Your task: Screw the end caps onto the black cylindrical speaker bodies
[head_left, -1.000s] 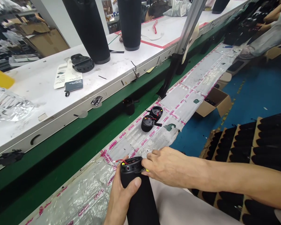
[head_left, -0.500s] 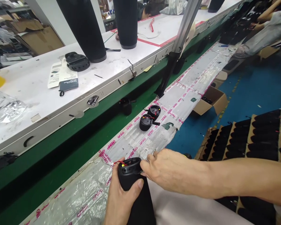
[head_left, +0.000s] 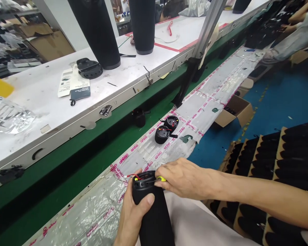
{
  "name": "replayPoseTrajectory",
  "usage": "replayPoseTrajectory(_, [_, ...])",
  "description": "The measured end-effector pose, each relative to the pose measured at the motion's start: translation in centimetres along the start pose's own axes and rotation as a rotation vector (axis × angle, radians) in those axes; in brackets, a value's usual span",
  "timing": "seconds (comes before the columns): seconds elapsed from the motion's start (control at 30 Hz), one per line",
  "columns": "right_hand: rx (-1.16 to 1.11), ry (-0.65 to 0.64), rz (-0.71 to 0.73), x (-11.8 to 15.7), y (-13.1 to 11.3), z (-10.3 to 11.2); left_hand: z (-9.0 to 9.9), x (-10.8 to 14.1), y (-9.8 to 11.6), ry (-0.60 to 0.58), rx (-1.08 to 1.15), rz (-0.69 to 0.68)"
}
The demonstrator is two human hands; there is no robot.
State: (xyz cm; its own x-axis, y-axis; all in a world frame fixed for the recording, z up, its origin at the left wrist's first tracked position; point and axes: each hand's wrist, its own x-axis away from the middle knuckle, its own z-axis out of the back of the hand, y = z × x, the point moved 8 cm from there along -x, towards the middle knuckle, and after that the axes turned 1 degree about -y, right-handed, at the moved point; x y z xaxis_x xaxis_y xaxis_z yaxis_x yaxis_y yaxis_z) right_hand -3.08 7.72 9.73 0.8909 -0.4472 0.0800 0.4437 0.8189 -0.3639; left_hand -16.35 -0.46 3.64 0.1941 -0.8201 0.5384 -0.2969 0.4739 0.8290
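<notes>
White tabletop (head_left: pixel 41 82) on the left carries tall black cylinders (head_left: pixel 99 37). Near centre, the left hand (head_left: pixel 133 212) curls around a black cylinder (head_left: pixel 157 218) with red wires (head_left: pixel 131 175) at its rim. Farther off stand two shorter cylinders (head_left: pixel 162 135). Rightward, the right hand (head_left: pixel 182 177) pinches a yellow piece (head_left: pixel 162 178) beside that rim.

So the tall black cylinder (head_left: pixel 155 218) looks like matt, cloth-type fabric, while the black ring (head_left: pixel 143 183) at its top is smooth hard plastic with a slight sheen, and the bright yellow piece (head_left: pixel 161 178) beside it looks like smooth plastic too. The long narrow grey ledge (head_left: pixel 92 205) is wrapped in crinkly, glossy film, pretty torn in spots. White tabletop (head_left: pixel 36 89)'s smooth but scuffed, the grey post (head_left: pixel 207 25) is dull metal, and the open brown box (head_left: pixel 223 118) is matt cardboard.
</notes>
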Motion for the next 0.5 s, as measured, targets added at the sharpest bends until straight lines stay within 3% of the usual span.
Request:
replayPoseTrajectory(0.33, [0.262,0.073,0.104,0.0,-1.4,0.4,0.1,-0.2,0.8,0.045,-0.246,-0.037])
replayPoseTrajectory(0.5, [0.313,0.018,0.122,0.1,-1.8,0.3,-0.1,0.2,1.7,0.071,-0.298,-0.076])
